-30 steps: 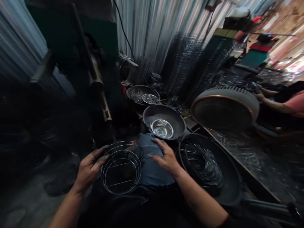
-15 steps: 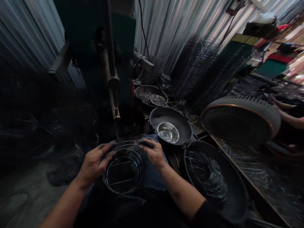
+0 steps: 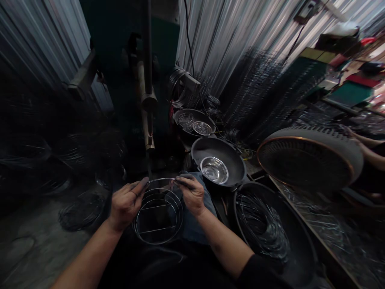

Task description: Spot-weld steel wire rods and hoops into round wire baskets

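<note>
A round wire basket frame (image 3: 158, 216) of stacked silver rings and thin cross wires rests on my lap, over blue denim cloth (image 3: 192, 216). My left hand (image 3: 128, 204) grips its left rim, with dark-stained fingers curled over the top wire. My right hand (image 3: 191, 195) pinches the rim's upper right side between fingers and thumb. Both hands are close together at the far edge. The lower part of the frame hangs free of them.
A black wok (image 3: 218, 160) holding a steel bowl (image 3: 214, 169) sits just ahead. Another wok (image 3: 279, 237) holds coiled wire. Farther back is a pan (image 3: 192, 120) of wire pieces. On the right stands a large tilted copper-rimmed pan (image 3: 309, 160), with a co-worker's hands (image 3: 353, 134) behind it.
My right hand has moved off the denim and onto the frame's rim. The wire frame has tilted slightly, and the whole view has shifted a little to the left.
</note>
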### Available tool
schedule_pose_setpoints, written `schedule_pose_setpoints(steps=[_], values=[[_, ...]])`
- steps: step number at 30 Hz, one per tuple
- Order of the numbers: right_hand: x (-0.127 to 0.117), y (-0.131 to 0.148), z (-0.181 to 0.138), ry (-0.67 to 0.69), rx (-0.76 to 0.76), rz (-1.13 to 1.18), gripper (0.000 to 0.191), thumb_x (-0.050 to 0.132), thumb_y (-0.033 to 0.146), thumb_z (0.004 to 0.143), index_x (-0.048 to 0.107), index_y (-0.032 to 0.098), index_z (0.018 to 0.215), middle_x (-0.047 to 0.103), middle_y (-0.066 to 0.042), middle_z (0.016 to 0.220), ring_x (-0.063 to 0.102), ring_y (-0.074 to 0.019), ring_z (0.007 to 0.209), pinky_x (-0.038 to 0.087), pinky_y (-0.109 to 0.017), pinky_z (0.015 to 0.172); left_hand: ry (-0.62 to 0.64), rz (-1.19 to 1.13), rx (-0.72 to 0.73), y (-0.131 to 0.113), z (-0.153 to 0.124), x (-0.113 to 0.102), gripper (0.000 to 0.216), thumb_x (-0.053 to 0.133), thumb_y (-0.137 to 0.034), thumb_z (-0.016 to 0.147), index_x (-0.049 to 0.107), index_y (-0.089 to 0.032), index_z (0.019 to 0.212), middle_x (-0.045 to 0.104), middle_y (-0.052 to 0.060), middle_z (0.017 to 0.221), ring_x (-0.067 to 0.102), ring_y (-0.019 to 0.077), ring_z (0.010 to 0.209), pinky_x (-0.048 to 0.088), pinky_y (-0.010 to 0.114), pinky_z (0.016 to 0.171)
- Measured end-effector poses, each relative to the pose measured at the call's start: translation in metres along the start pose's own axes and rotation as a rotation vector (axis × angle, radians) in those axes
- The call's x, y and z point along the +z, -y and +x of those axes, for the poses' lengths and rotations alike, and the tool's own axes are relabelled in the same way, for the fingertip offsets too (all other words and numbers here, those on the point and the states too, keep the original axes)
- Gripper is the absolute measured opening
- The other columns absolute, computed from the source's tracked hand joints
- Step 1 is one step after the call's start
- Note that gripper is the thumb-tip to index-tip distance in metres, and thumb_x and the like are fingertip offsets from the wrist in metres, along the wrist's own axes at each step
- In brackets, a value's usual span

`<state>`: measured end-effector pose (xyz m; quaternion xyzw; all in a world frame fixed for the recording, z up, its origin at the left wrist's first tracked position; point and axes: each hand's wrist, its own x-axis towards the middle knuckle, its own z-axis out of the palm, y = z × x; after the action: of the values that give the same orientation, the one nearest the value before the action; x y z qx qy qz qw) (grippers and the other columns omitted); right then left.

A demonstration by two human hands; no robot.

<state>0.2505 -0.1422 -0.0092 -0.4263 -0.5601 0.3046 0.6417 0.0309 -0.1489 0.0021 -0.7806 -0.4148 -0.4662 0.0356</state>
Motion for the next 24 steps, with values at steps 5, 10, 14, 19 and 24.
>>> schedule_pose_setpoints(steps=[5, 10, 14, 19, 24], values=[[0.002, -0.003, 0.001, -0.003, -0.018, -0.058, 0.007, 0.069, 0.024, 0.079, 0.075, 0.024, 0.082, 0.068, -0.004, 0.085, 0.064, -0.0171, 0.081, 0.056, -0.031, 0.075, -0.017, 0.133, 0.135, 0.012, -0.010, 0.008, 0.055, 0.055, -0.013, 0.085, 0.044, -0.020, 0.139, 0.070, 0.008, 0.096, 0.066, 0.0173, 0.077, 0.052, 0.030, 0.074], [0.002, -0.007, 0.001, 0.002, -0.061, -0.086, 0.008, 0.068, 0.024, 0.080, 0.076, 0.026, 0.083, 0.068, -0.004, 0.085, 0.064, -0.0171, 0.081, 0.057, -0.031, 0.075, 0.000, 0.175, 0.174, 0.018, -0.012, 0.015, 0.061, 0.051, -0.010, 0.085, 0.036, -0.020, 0.144, 0.069, 0.010, 0.092, 0.063, 0.0182, 0.075, 0.049, 0.032, 0.072], [0.002, -0.008, 0.002, 0.005, -0.102, -0.089, 0.012, 0.067, 0.021, 0.081, 0.076, 0.027, 0.087, 0.067, -0.003, 0.086, 0.064, -0.0165, 0.080, 0.057, -0.029, 0.074, 0.008, 0.177, 0.176, 0.018, -0.011, 0.016, 0.063, 0.051, -0.010, 0.085, 0.033, -0.020, 0.145, 0.068, 0.010, 0.093, 0.063, 0.0181, 0.075, 0.049, 0.032, 0.072], [0.002, -0.008, 0.004, 0.026, -0.100, -0.150, 0.015, 0.063, 0.022, 0.083, 0.075, 0.027, 0.089, 0.067, -0.003, 0.085, 0.064, -0.0162, 0.080, 0.057, -0.029, 0.073, -0.009, 0.201, 0.200, 0.017, -0.008, 0.016, 0.067, 0.052, -0.006, 0.083, 0.031, -0.019, 0.146, 0.068, 0.011, 0.092, 0.063, 0.0193, 0.075, 0.050, 0.033, 0.072], [0.004, -0.008, 0.008, 0.023, -0.153, -0.169, 0.014, 0.062, 0.020, 0.082, 0.075, 0.026, 0.084, 0.067, -0.003, 0.083, 0.064, -0.0162, 0.078, 0.056, -0.029, 0.071, -0.032, 0.213, 0.219, 0.017, -0.003, 0.016, 0.067, 0.051, -0.005, 0.083, 0.031, -0.019, 0.146, 0.068, 0.011, 0.091, 0.062, 0.0188, 0.074, 0.050, 0.032, 0.070]])
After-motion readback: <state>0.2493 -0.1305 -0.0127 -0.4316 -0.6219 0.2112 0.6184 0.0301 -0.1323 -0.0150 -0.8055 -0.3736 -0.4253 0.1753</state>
